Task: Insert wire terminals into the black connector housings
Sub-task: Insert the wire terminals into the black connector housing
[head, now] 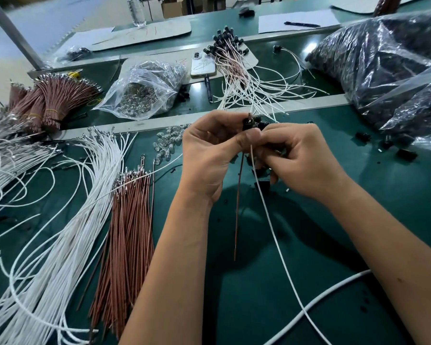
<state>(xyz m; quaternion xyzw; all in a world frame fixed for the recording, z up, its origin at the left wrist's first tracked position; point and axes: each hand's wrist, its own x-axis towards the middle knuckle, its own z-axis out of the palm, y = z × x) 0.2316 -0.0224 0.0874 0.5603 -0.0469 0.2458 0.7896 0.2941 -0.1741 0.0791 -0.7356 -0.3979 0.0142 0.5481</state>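
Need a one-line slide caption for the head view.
Both hands hold a black connector housing with brown wire and white wire hanging.

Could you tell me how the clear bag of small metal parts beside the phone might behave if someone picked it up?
The clear bag would probably sag, since its film is crumpled. It looks full, so likely heavy for its size. Its mouth seems open, so parts might spill.

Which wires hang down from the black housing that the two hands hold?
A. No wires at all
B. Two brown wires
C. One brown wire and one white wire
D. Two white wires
C: from the black housing pinched between the left hand and the right hand, one brown wire and one white wire hang down toward the green table.
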